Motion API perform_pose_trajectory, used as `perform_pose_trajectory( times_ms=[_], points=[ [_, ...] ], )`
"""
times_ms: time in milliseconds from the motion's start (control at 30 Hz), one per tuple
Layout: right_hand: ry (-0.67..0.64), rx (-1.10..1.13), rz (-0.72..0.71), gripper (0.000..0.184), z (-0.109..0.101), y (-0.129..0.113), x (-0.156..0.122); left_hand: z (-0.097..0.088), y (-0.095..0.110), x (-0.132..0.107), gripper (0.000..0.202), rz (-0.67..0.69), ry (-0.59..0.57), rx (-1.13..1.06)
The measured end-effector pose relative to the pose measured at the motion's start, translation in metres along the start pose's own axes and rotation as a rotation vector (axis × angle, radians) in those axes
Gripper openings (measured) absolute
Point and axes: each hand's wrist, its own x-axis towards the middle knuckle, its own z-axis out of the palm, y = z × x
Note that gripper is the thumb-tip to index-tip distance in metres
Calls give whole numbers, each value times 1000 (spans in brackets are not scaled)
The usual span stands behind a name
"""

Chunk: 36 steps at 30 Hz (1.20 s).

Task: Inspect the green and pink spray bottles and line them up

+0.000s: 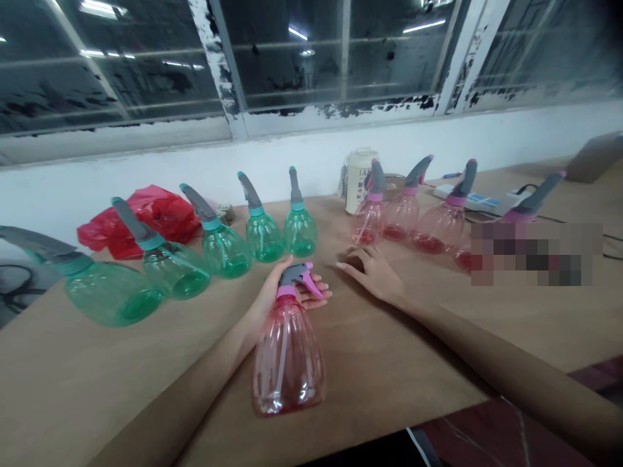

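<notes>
A clear pink spray bottle [288,357] with a grey and pink trigger head stands in front of me near the table's front edge. My left hand [272,288] is closed around its neck from behind, fingertips showing past the pink trigger. The bottle has hardly any liquid in it. My right hand [372,275] rests low over the table with its thumb apart from its fingers, holding nothing. Just beyond it stand several pink spray bottles, the nearest being a pink bottle [368,220] with red liquid at the bottom. To the left is a row of green spray bottles, among them a green bottle [300,230].
A red plastic bag [146,220] lies behind the green bottles. At the back stand a paper cup [359,181] and, farther right, a white power strip [470,198] with black cables. A pen [451,175] and a cardboard box [596,157] are near the wall.
</notes>
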Motion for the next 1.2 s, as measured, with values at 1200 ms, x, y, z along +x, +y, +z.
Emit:
perform_pose_trajectory(
  times_ms=[1200],
  points=[
    [-120, -195, -84, 62, -1, 4, 0, 4, -3, 0, 44, 5, -86, 195]
  ],
)
